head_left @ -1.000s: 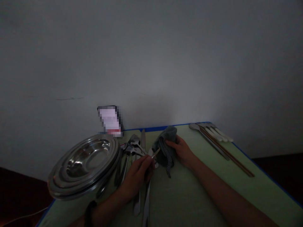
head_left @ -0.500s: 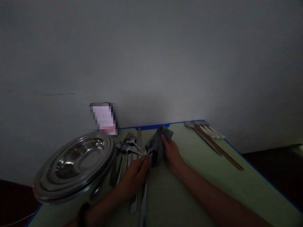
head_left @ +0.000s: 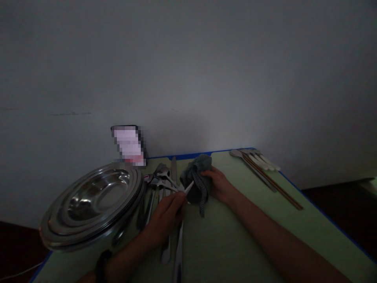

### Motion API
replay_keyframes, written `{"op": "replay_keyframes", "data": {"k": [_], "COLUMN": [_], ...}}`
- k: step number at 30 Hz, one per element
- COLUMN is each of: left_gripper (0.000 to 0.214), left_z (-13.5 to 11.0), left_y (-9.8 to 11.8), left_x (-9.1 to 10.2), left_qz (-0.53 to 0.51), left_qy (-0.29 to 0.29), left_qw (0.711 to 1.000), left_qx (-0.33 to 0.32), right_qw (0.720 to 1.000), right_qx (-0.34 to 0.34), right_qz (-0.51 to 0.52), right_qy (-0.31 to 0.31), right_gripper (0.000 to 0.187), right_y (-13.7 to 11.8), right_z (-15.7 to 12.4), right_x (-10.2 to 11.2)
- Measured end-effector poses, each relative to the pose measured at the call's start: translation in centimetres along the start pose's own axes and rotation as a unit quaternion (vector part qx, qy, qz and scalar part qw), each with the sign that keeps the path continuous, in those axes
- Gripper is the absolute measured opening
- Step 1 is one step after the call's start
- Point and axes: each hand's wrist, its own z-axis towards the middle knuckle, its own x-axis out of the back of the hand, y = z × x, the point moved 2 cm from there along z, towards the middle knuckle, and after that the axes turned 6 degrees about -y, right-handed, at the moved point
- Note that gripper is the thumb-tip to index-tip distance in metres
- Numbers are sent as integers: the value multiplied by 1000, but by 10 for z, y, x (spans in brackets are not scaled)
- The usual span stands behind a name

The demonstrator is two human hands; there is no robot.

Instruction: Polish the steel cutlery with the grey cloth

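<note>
My left hand (head_left: 169,216) is closed in a pinch on a piece of cutlery with a pale, tapered end (head_left: 190,187). That end sticks out past the fingertips toward the cloth; the rest is hidden by the hand. A grey, finely patterned cloth (head_left: 196,173) is bunched in my right hand (head_left: 220,184), its thumb pressed on top and one corner hanging down. Just left of and beneath my left hand lie several spoons (head_left: 163,173) and knives (head_left: 178,251), partly covered by it.
Nested steel dishes (head_left: 88,204) stand at the left of the green table (head_left: 235,243). Behind them a phone (head_left: 129,145) with a blurred screen leans on the wall. At the far right lie several white-handled forks (head_left: 263,160), brown chopsticks (head_left: 273,182) and a long-handled spoon (head_left: 237,153).
The cloth has been pulled off the pale end of the cutlery, which now shows bare. My right hand has shifted slightly right, and a cloth corner now hangs down.
</note>
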Motion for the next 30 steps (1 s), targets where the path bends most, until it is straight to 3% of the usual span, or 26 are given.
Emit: {"op": "replay_keyframes", "data": {"k": [4, 9, 14, 19, 26, 30], "left_gripper": [42, 42, 41, 42, 43, 42], "left_z": [-1, -2, -3, -2, -2, -2], "left_y": [-4, -3, -1, -2, -2, -1], "left_x": [1, 0, -1, -1, -1, 0], "left_qz": [-47, -42, -27, -31, -11, -4], "left_qy": [-8, -28, -35, -42, -32, -31], "left_qw": [999, 999, 999, 999, 999, 999], "left_qx": [-5, -11, -16, -12, -9, -10], "right_qw": [999, 999, 1000, 999, 998, 998], "right_qx": [-6, -1, -12, 19, 12, 7], "right_qz": [-28, -40, -11, -37, -13, -18], "right_qy": [-41, -8, -11, 4, 67, 61], "right_gripper": [30, 32, 18, 24, 31, 26], "right_y": [-5, -7, -7, -2, 2, 2], "right_z": [-3, -4, -5, -3, 3, 2], "right_x": [-1, -3, -4, -3, 1, 0]}}
